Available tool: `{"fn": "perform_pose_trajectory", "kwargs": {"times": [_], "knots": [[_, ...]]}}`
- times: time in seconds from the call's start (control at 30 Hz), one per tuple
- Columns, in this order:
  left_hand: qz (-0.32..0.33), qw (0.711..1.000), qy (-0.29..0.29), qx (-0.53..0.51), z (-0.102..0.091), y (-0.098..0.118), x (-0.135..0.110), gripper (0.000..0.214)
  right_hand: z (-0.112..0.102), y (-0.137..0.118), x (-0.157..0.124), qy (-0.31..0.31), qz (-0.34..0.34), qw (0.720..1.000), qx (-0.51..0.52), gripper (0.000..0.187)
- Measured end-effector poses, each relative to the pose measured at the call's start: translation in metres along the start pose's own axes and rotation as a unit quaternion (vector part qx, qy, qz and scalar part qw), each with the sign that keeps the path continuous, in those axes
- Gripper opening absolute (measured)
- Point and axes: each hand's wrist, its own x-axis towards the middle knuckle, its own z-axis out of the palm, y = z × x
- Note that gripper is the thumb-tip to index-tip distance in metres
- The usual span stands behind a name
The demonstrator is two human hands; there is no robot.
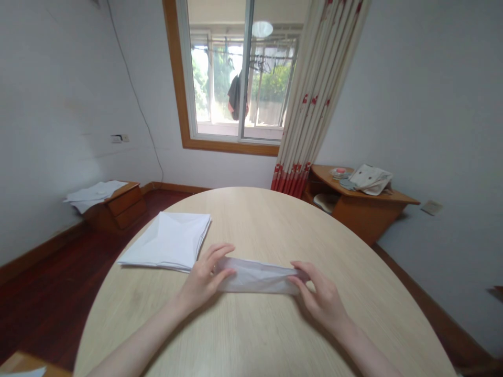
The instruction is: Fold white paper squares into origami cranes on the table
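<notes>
Between my two hands is a folded sheet of thin white paper (pixel 259 277), a long narrow strip with a crease running along it. My left hand (pixel 210 272) grips its left end, thumb in front and fingers behind. At the right end, my right hand (pixel 316 285) pinches the paper between thumb and fingers. The strip is low over the round wooden table (pixel 251 335); whether its lower edge rests on the top I cannot tell. A stack of white paper sheets (pixel 168 238) lies flat to the left, just beyond my left hand.
Past the table's far left stands a low wooden cabinet (pixel 126 204) with papers on it. A wooden desk (pixel 361 201) holding a cloth bag (pixel 371 179) is at the far right, beside a long curtain (pixel 314 99) and a window (pixel 239 78).
</notes>
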Motion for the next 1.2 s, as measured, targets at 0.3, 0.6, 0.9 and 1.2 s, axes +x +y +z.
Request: {"fn": "perform_pose_trajectory", "kwargs": {"times": [0.3,0.6,0.9,1.2], "knots": [[0.132,0.982,0.006,0.134,-0.002,0.008,-0.001,0.026,0.011,-0.011,-0.004,0.009,-0.057,0.998,0.017,0.032],[0.142,0.985,0.041,0.086,-0.002,0.017,0.000,0.013,0.022,-0.015,-0.008,0.042,-0.046,0.998,0.026,0.039],[0.134,0.987,-0.014,0.091,-0.012,0.032,0.007,0.028,0.023,-0.020,-0.009,0.047,-0.066,0.996,0.024,0.049],[0.110,0.974,-0.128,0.149,-0.019,0.044,0.006,0.033,0.021,-0.026,-0.010,0.034,-0.100,0.994,0.005,0.057]]}}
